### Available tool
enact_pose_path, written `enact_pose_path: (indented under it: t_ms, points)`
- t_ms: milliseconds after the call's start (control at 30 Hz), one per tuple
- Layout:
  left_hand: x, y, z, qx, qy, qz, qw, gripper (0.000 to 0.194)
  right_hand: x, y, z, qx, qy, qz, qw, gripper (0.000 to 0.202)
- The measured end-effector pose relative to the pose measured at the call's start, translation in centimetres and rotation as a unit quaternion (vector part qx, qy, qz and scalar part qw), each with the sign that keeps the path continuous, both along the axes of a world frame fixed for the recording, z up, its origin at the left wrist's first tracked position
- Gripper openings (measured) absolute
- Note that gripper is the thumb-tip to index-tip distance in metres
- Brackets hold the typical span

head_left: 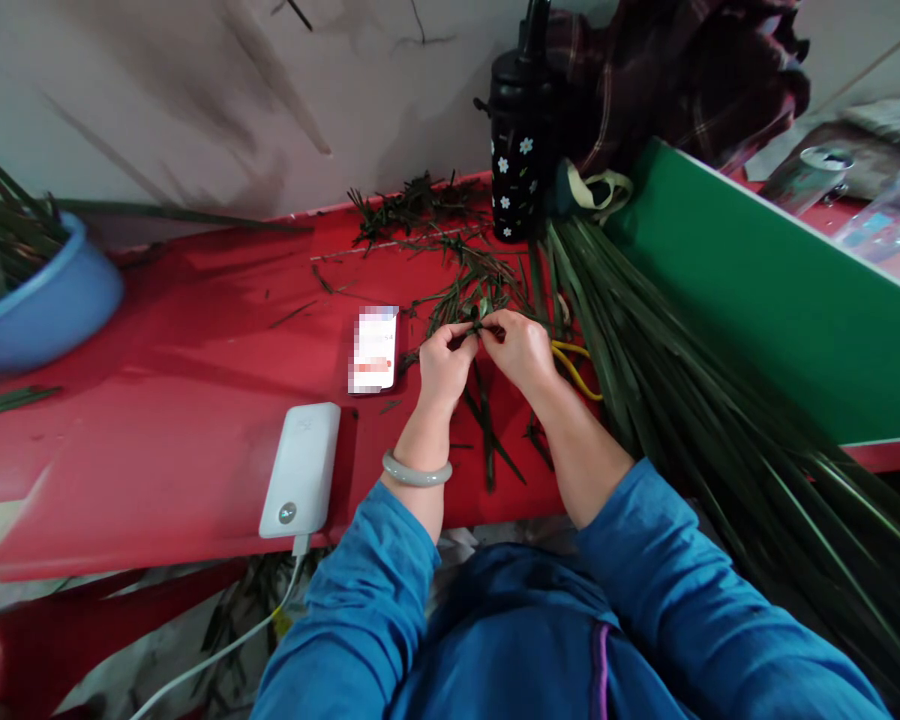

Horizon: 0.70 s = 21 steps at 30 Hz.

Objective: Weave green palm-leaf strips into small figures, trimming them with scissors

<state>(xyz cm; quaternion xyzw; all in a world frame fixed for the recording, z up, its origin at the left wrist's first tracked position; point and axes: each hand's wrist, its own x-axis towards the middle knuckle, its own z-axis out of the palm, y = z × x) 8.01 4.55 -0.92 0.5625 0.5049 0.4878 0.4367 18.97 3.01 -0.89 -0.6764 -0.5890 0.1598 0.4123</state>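
Note:
Both hands meet over the red table [217, 400], fingertips pinched close together. My left hand [445, 362] and my right hand [519, 345] grip a small green leaf strip piece [476, 326] that looks folded or knotted; its exact shape is partly hidden by the fingers. Long dark ends of leaf strip [487, 425] hang below the hands, crossing over the tabletop. Short leaf scraps [472, 270] lie just beyond the fingers. Beside my right wrist, yellow handles [581, 375], perhaps of scissors, show in part.
A phone [375, 348] and a white power bank [300, 470] with a cable lie left. A blue basin [52, 300] holds leaves. A black flowered tumbler [521, 150] stands behind. Long leaves [645, 330] spread along the right, beside a green panel [750, 300]. Cans and cups stand beyond it.

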Motion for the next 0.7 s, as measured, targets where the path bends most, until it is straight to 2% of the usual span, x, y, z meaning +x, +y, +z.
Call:
enact_pose_path:
  t_ms: [67,167,267,333,433,567,700]
  points:
    - [0.02,0.04,-0.04,0.005,0.001,0.014,1.000,0.014,0.04,0.13,0.11,-0.010,0.040,-0.004,0.999,0.012]
    - [0.13,0.13,-0.04,-0.020,-0.042,0.037,0.998,0.013,0.10,0.22,0.31,-0.009,0.155,0.024,0.988,0.006]
    - [0.29,0.23,-0.11,-0.067,-0.128,0.036,0.989,0.011,0.06,0.20,0.40,-0.037,0.295,0.056,0.953,0.007]
    - [0.35,0.30,-0.22,-0.087,-0.170,0.033,0.981,0.011,-0.01,0.20,0.33,-0.055,0.346,0.067,0.934,0.009]
    - [0.35,0.39,-0.43,-0.094,-0.189,0.037,0.977,0.011,-0.11,0.28,0.05,-0.017,0.310,0.068,0.948,0.010]
    - [0.35,0.37,-0.53,-0.098,-0.196,0.029,0.975,0.010,-0.23,0.30,-0.26,0.024,0.159,0.057,0.985,0.012]
    - [0.41,0.16,-0.22,-0.097,-0.181,0.025,0.978,0.006,-0.27,0.10,-0.28,0.028,0.053,0.039,0.997,0.016]
